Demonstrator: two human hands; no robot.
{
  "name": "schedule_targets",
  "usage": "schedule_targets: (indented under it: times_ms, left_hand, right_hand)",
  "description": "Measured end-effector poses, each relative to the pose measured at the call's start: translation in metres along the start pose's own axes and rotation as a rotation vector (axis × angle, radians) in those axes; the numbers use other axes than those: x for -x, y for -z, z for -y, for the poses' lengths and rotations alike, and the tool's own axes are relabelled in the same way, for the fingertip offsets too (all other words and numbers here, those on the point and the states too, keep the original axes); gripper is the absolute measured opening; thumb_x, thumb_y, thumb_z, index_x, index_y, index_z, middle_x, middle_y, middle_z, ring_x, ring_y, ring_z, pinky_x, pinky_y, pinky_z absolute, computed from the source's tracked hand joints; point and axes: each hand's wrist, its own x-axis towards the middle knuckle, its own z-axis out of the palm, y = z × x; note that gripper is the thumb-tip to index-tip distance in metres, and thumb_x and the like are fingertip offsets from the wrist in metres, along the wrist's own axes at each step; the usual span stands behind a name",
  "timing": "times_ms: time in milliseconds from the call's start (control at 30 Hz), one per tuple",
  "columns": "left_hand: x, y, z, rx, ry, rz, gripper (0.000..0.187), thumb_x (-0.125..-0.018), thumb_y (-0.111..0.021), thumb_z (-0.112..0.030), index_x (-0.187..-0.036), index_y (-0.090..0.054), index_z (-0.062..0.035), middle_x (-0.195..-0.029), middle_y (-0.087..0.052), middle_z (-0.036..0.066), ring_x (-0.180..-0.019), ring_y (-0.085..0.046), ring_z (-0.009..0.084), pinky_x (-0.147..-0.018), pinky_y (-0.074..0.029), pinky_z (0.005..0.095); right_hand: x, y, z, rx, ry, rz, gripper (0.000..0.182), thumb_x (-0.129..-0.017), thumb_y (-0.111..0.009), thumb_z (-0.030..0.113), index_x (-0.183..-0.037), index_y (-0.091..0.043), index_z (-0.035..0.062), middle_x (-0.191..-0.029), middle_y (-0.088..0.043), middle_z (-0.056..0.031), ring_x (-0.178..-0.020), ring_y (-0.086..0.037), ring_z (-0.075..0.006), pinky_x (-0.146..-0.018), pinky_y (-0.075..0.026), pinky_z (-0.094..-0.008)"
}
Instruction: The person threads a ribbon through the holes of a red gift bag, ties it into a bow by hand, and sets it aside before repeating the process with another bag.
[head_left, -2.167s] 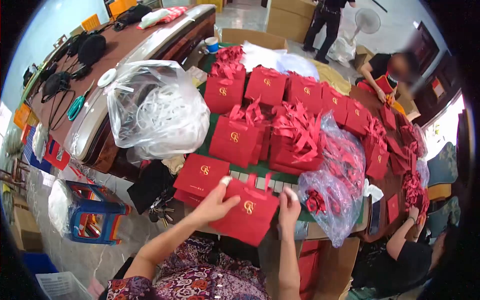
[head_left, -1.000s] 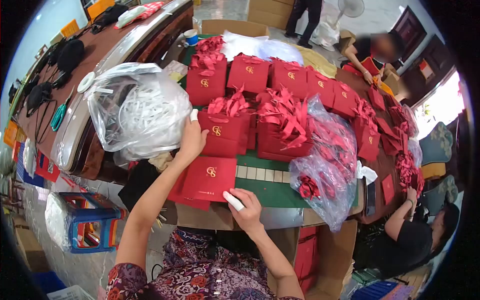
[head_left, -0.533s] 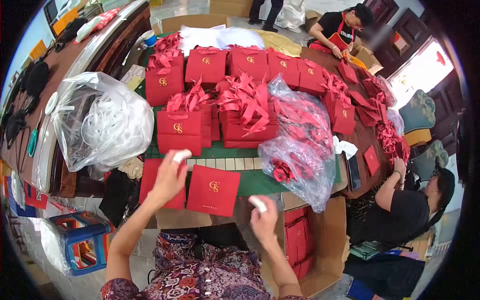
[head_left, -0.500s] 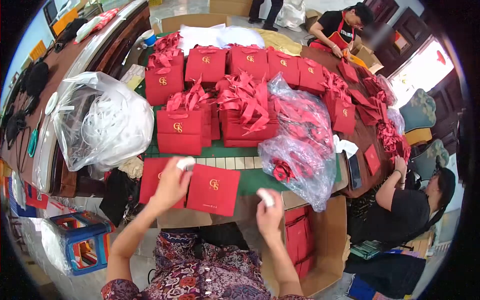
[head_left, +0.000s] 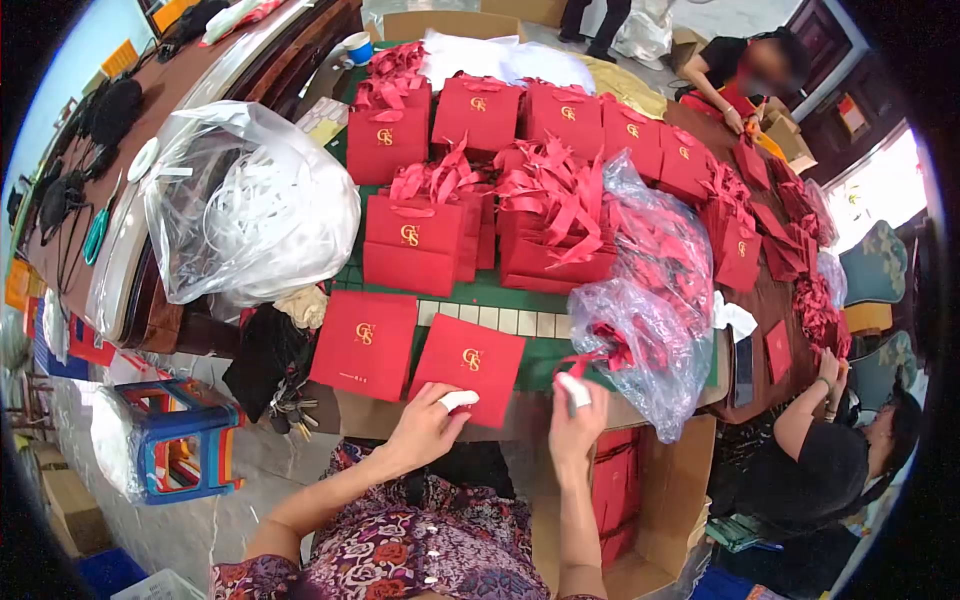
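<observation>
Two flat red paper bags with gold lettering lie side by side at the table's near edge, a left paper bag and a right paper bag. My left hand is closed at the lower edge of the right one, thumb and taped index finger pinching it. To its right, my right hand pinches a red ribbon, just in front of a clear plastic bag full of red ribbons. White wrapping covers a finger on each hand.
Red gift bags with ribbon handles stand in rows behind. A clear bag of white strips sits at left. By my right forearm, a cardboard box holds red bags. Two co-workers work at right, one person near, another farther back.
My left hand has moved from between the two flat bags to the right one's lower edge. My right hand has risen slightly and now holds a ribbon. The view has shifted.
</observation>
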Motion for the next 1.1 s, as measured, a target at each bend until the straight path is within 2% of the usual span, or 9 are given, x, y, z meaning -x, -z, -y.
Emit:
schedule_targets:
  times_ms: [167,233,400,567,667,800,1033,1067,1100]
  left_hand:
    - [-0.010,-0.019,-0.001,0.426,0.410,0.216,0.027,-0.101,-0.057,-0.021,-0.118,-0.065,-0.0022,-0.104,-0.070,0.009,-0.096,-0.067,0.0186,-0.082,-0.054,0.0296]
    - [-0.016,-0.026,0.009,0.995,0.623,0.307,0.034,-0.105,-0.050,-0.027,-0.122,-0.063,-0.0004,-0.108,-0.069,0.008,-0.099,-0.066,0.0169,-0.086,-0.055,0.0320]
    - [-0.030,-0.018,0.002,1.258,0.863,0.173,0.037,-0.106,-0.049,-0.029,-0.129,-0.060,-0.0013,-0.108,-0.067,0.006,-0.102,-0.065,0.0162,-0.090,-0.053,0.0316]
    - [-0.037,-0.016,0.008,1.308,0.830,0.170,0.032,-0.104,-0.053,-0.024,-0.125,-0.061,-0.0010,-0.096,-0.066,0.003,-0.086,-0.062,0.0110,-0.081,-0.053,0.0273]
    - [-0.033,-0.021,0.015,1.167,0.639,0.116,0.022,-0.103,-0.056,-0.017,-0.112,-0.064,0.0007,-0.088,-0.065,-0.001,-0.078,-0.060,0.0078,-0.072,-0.051,0.0239]
    - [-0.025,-0.028,0.009,1.123,0.601,0.138,0.019,-0.102,-0.057,-0.017,-0.110,-0.065,-0.0011,-0.092,-0.065,-0.002,-0.079,-0.058,0.0046,-0.072,-0.048,0.0214]
    - [-0.024,-0.030,0.001,0.945,0.514,0.164,0.018,-0.102,-0.055,-0.014,-0.107,-0.065,-0.0001,-0.088,-0.063,-0.005,-0.078,-0.054,0.0017,-0.068,-0.046,0.0206]
    - [-0.028,-0.016,-0.002,0.632,0.478,0.222,0.016,-0.096,-0.060,-0.010,-0.108,-0.065,0.0006,-0.087,-0.065,0.003,-0.079,-0.060,0.0117,-0.073,-0.049,0.0279]
    - [-0.035,-0.011,0.003,0.636,0.481,0.226,0.016,-0.096,-0.060,-0.010,-0.108,-0.065,0.0006,-0.087,-0.065,0.003,-0.079,-0.060,0.0117,-0.073,-0.049,0.0279]
  right_hand:
    - [0.019,-0.014,0.051,-0.127,0.109,0.053,0.022,-0.078,-0.078,0.007,-0.099,-0.074,0.0101,-0.093,-0.064,-0.0069,-0.087,-0.060,-0.0281,-0.076,-0.049,-0.0397]
    - [0.025,-0.017,0.057,-0.152,0.153,0.124,0.024,-0.076,-0.078,0.002,-0.098,-0.072,0.0077,-0.095,-0.064,-0.0081,-0.087,-0.061,-0.0291,-0.075,-0.051,-0.0388]
    - [0.026,-0.010,0.062,-0.239,0.209,0.195,0.024,-0.072,-0.077,0.000,-0.093,-0.071,0.0072,-0.094,-0.065,-0.0079,-0.086,-0.062,-0.0295,-0.075,-0.051,-0.0391]
    - [0.027,0.001,0.056,-0.223,0.259,0.310,0.027,-0.071,-0.078,0.006,-0.096,-0.070,0.0098,-0.094,-0.065,-0.0047,-0.086,-0.062,-0.0266,-0.073,-0.048,-0.0374]
    - [0.013,0.013,0.059,-0.286,0.133,0.469,0.032,-0.070,-0.082,0.017,-0.098,-0.070,0.0096,-0.095,-0.065,-0.0084,-0.087,-0.062,-0.0309,-0.078,-0.049,-0.0409]
    - [0.004,0.002,0.061,-0.518,-0.309,0.346,0.015,-0.090,-0.065,-0.002,-0.104,-0.069,0.0011,-0.100,-0.067,-0.0075,-0.094,-0.063,-0.0154,-0.082,-0.049,-0.0274]
    - [0.001,-0.024,0.054,-0.694,-0.242,0.370,0.013,-0.089,-0.069,0.003,-0.101,-0.068,-0.0005,-0.099,-0.068,-0.0067,-0.088,-0.065,-0.0153,-0.078,-0.051,-0.0273]
    - [0.001,-0.020,0.053,-0.692,-0.247,0.372,0.013,-0.089,-0.069,0.003,-0.101,-0.068,-0.0005,-0.099,-0.068,-0.0067,-0.088,-0.065,-0.0153,-0.078,-0.051,-0.0273]
    - [-0.002,-0.012,0.054,-0.757,-0.356,0.403,0.010,-0.089,-0.067,0.000,-0.100,-0.067,-0.0005,-0.100,-0.068,-0.0066,-0.089,-0.064,-0.0143,-0.080,-0.051,-0.0270]
